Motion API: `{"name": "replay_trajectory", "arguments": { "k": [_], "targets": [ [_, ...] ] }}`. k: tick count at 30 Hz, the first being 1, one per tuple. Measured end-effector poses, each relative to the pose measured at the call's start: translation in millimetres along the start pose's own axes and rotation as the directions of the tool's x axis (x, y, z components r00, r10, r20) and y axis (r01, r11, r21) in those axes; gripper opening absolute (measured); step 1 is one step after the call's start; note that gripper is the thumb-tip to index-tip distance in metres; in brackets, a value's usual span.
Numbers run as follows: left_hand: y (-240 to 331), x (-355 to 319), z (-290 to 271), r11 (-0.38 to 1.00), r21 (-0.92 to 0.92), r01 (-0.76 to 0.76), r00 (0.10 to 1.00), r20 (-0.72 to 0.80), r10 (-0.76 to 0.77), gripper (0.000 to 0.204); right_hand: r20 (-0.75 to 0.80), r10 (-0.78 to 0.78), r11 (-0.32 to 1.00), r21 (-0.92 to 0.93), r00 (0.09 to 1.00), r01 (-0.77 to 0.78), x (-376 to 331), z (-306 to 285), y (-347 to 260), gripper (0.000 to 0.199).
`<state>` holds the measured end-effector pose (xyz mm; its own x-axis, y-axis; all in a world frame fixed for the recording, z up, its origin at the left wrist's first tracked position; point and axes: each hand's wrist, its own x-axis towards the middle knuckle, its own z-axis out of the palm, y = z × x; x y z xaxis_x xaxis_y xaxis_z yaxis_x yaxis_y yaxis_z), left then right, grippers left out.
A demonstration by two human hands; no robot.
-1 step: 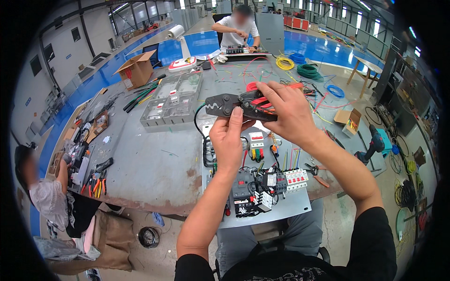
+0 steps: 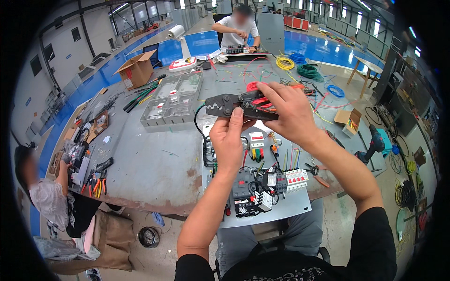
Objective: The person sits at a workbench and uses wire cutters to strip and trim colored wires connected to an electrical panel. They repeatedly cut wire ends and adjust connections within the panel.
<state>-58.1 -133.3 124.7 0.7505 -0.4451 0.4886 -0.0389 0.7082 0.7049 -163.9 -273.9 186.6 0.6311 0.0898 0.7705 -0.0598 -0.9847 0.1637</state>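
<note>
Above the panel I hold a black crimping tool (image 2: pixel 220 106), its notched jaws pointing left. My right hand (image 2: pixel 291 112) wraps round its handles, fingers over the top. My left hand (image 2: pixel 228 136) grips it from below near the pivot, the thumb pressed on its side and the other fingers mostly hidden behind. Whether a wire or terminal sits in the jaws, I cannot tell. Below my hands a metal mounting plate (image 2: pixel 281 211) carries a black contactor (image 2: pixel 241 181), a row of white breakers with red switches (image 2: pixel 296 178) and a small breaker (image 2: pixel 256 137) with coloured wires.
Beyond my hands stand a grey compartment tray (image 2: pixel 149 122) and a cardboard box (image 2: pixel 133 70). Cutters with orange handles (image 2: pixel 321 181) lie right of the plate, near a cordless drill (image 2: pixel 372 146). Green wire coils (image 2: pixel 308 71) lie at the back. One person works opposite, another at the left.
</note>
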Motion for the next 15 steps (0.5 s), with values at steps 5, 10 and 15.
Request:
{"name": "replay_trajectory", "arguments": {
  "k": [5, 10, 15],
  "targets": [
    [-2, -5, -1, 0.999, -0.048, -0.007, 1.0, 0.019, 0.008, 0.027, -0.049, -0.042, 0.999, -0.029, 0.998, 0.041, 1, -6, 3, 0.071],
    [-3, -8, -1, 0.998, -0.064, -0.011, 0.999, 0.033, 0.013, 0.027, -0.045, -0.061, 0.998, -0.034, 0.997, 0.059, 0, -9, 5, 0.063],
    [-4, -11, -1, 0.997, -0.077, 0.003, 0.999, 0.033, 0.0, 0.027, -0.07, -0.083, 0.996, -0.039, 0.994, 0.081, 1, -13, 3, 0.061]
  ]
}}
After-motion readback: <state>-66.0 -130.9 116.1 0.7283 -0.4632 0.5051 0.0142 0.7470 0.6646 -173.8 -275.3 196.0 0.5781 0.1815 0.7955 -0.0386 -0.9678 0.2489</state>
